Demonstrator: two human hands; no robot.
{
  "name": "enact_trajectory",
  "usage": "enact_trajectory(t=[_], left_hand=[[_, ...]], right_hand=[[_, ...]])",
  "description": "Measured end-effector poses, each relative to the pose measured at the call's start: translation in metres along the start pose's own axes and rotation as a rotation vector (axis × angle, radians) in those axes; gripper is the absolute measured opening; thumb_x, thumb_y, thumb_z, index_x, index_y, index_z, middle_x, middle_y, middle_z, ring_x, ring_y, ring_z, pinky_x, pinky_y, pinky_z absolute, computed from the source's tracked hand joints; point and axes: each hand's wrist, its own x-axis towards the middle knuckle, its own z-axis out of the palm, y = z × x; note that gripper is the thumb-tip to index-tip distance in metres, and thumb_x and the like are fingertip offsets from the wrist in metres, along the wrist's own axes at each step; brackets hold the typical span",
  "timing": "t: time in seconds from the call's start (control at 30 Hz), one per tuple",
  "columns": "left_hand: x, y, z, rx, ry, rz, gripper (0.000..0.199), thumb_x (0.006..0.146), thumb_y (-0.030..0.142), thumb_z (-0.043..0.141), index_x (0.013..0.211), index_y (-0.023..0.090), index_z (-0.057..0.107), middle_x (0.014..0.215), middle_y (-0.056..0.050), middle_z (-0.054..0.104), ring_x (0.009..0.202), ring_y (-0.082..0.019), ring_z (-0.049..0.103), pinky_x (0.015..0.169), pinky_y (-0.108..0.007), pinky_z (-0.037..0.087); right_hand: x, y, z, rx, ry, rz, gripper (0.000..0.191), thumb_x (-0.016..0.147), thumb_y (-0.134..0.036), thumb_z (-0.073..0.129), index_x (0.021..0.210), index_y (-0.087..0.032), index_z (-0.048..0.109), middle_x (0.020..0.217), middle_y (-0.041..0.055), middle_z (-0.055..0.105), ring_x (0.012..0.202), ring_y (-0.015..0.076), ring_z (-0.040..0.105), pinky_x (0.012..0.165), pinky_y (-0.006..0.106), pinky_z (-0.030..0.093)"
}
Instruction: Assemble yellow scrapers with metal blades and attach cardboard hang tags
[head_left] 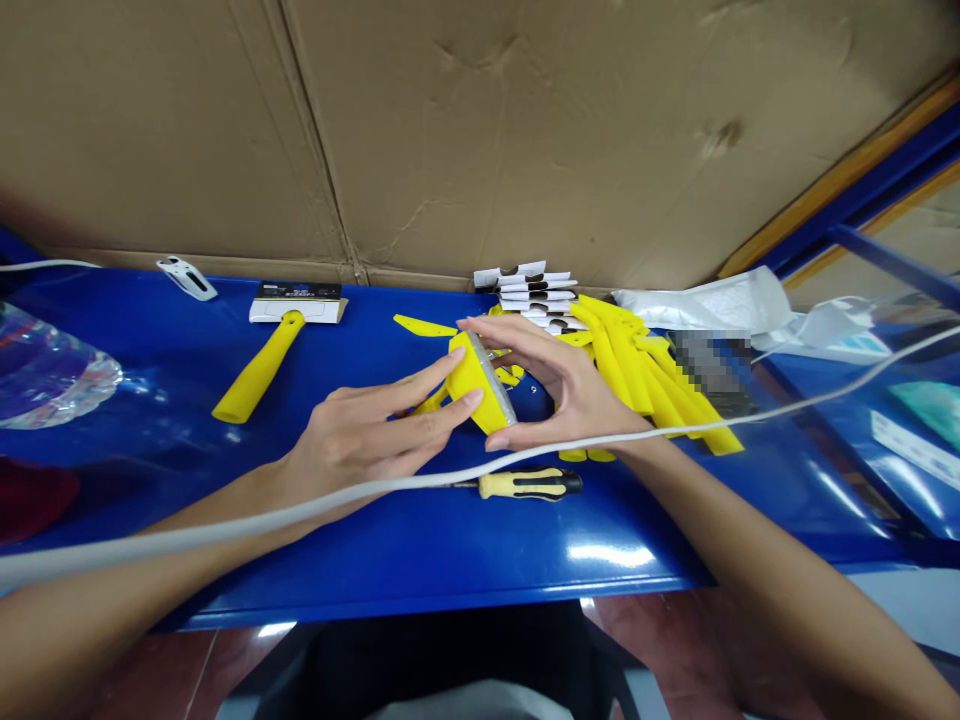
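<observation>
Between my two hands, above the blue table, is a yellow part [480, 385] with a grey metallic edge, held tilted. The fingers of my left hand [382, 425] press on its yellow left face. My right hand [559, 385] grips it from the right, thumb at the lower end and fingertips at the top. Just below lies a yellow and black screwdriver [529, 484], its handle pointing right. Small yellow pieces [424, 326] lie behind my hands, partly hidden by them.
A yellow-handled tool with a card sleeve [259, 370] lies left. Yellow handles [660, 380] and stacked white cards [536, 295] lie right. A white cable [262, 518] crosses in front. Clear plastic [52, 370] is far left; cardboard [480, 130] stands behind.
</observation>
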Motion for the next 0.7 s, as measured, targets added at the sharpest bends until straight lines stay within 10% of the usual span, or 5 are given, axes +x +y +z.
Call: enact_trajectory(t=[0.4,0.53,0.7], left_hand=[[0.008,0.008,-0.002,-0.105,0.14,-0.026,0.024,0.102,0.013,0.078,0.119,0.027,0.089,0.143,-0.002,0.08,0.11,-0.023,0.087,0.095,-0.032,0.074],[0.019,0.009,-0.002,-0.539,0.167,-0.4,0.02,0.094,0.02,0.088,0.113,0.023,0.092,0.122,-0.008,0.088,0.088,-0.023,0.088,0.076,-0.032,0.075],[0.032,-0.011,-0.005,-1.108,0.058,-0.975,0.027,0.092,0.028,0.092,0.114,0.013,0.086,0.073,-0.006,0.079,0.048,-0.013,0.066,0.045,-0.02,0.056]], right_hand=[[-0.002,0.009,0.001,-0.249,-0.062,-0.086,0.088,0.101,-0.066,0.077,0.177,-0.035,0.043,0.178,0.0149,0.047,0.164,0.0347,0.046,0.135,0.061,0.038],[-0.001,0.01,-0.001,-0.25,-0.019,-0.044,0.084,0.104,-0.069,0.072,0.175,-0.032,0.045,0.171,0.0167,0.051,0.158,0.0359,0.052,0.129,0.06,0.047],[0.004,0.01,-0.011,-0.403,0.088,0.041,0.025,0.109,-0.04,0.071,0.127,-0.023,0.071,0.129,0.0132,0.069,0.124,0.0288,0.068,0.111,0.05,0.058]])
